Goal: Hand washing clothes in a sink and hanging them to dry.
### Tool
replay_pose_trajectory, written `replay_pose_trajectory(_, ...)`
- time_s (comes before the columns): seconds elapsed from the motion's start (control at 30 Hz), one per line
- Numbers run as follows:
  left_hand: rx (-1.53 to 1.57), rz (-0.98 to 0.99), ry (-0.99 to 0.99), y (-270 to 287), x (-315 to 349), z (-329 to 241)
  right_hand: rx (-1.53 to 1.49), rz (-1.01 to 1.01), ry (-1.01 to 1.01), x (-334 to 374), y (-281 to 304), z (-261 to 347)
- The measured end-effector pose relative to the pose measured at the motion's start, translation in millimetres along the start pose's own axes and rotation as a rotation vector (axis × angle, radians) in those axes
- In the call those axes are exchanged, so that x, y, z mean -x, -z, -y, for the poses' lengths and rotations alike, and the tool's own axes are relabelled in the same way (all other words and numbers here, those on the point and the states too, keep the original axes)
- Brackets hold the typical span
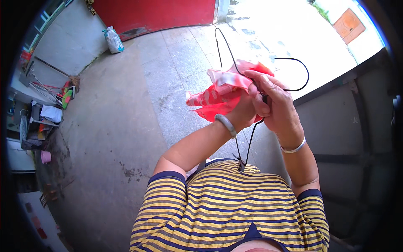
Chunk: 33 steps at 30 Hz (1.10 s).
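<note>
My two hands meet in front of my chest, fingers closed and overlapping. My left hand [244, 110], with a pale stone bangle at its wrist, is pressed against a thin, crumpled red-and-white sheet [218, 98]; whether it is cloth or plastic I cannot tell. Around a black wire [233, 59] the fingers of my right hand [278, 103] are bent, a silver bangle at that wrist. The wire makes a tall narrow loop beyond the sheet and a wide hook to the right of my hands. The exact grip between the fingers is hidden.
Ahead stands a red door panel [155, 14], with a white-and-teal sack [113, 40] beside it. A broom [73, 80], a cluttered rack [40, 122] and a pink bucket [45, 157] line the left side. A dark panel [340, 122] rises close on my right.
</note>
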<state>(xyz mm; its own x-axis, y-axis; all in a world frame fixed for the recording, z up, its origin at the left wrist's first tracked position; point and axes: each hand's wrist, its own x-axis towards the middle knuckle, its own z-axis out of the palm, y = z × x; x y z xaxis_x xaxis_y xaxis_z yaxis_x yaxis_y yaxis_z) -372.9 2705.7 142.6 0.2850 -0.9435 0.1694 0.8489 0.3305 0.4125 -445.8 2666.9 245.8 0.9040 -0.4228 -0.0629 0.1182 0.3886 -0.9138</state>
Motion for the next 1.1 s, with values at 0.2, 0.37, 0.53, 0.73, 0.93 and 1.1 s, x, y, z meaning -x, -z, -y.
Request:
replay_pose_trajectory(0.2,-1.279,0.411,0.392,42,-43,-5,0.088,-0.115,-0.098,-57,20,1)
replay_pose_trajectory(0.37,-1.390,0.188,0.167,41,-65,-43,0.039,-0.144,-0.108,-89,79,12)
replay_pose_trajectory(0.53,-1.533,-0.360,-0.257,123,-69,-66,0.058,-0.031,-0.071,-110,112,41)
replay_pose_trajectory(0.73,-1.527,-0.004,0.161,162,-121,-50,0.058,0.117,-0.031,-129,160,77)
replay_pose_trajectory(0.93,-1.162,-0.228,0.266,120,-187,-59,0.168,0.031,0.038,-155,233,122)
replay_pose_trajectory(1.1,-1.008,-0.129,0.220,89,-235,-67,0.166,-0.034,0.072,-163,267,117)
